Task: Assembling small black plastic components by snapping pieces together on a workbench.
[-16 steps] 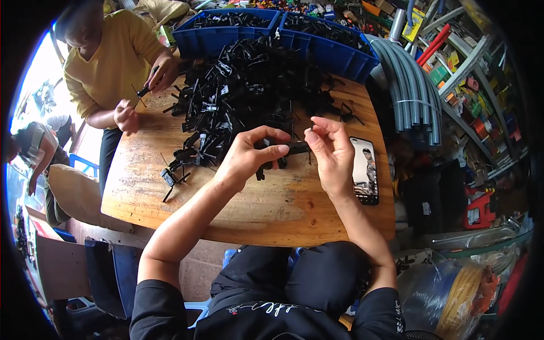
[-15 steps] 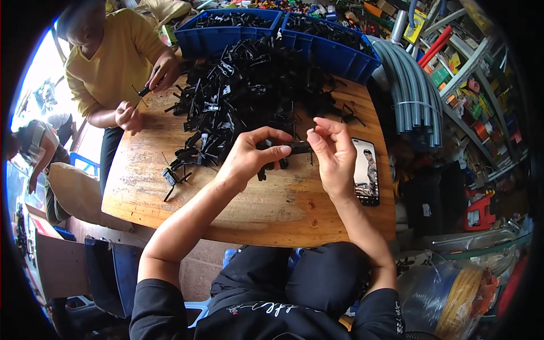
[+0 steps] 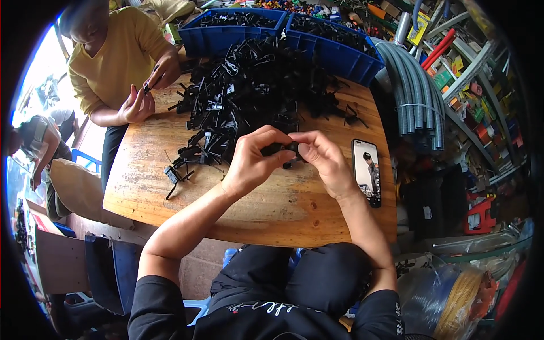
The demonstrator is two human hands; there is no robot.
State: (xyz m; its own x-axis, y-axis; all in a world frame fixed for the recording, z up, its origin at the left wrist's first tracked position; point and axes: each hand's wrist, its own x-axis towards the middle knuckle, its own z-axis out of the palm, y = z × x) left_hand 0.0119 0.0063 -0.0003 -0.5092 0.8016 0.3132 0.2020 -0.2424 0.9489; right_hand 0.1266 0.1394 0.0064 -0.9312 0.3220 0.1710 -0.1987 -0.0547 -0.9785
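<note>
Black plastic clip [image 3: 285, 151], small and angular, now sits pinched between both hands over the counter [image 3: 272, 209]; half a second ago the hands stood slightly apart, and they have since closed together. Left hand [image 3: 251, 161] grips its near end with curled fingers, right hand [image 3: 322, 161] clamps the other end. Just beyond the hands lies a tangled heap of matte black clips [image 3: 249, 85] on the worn, grainy wood. Right of the right hand rests a glossy flat phone [image 3: 366, 171].
</note>
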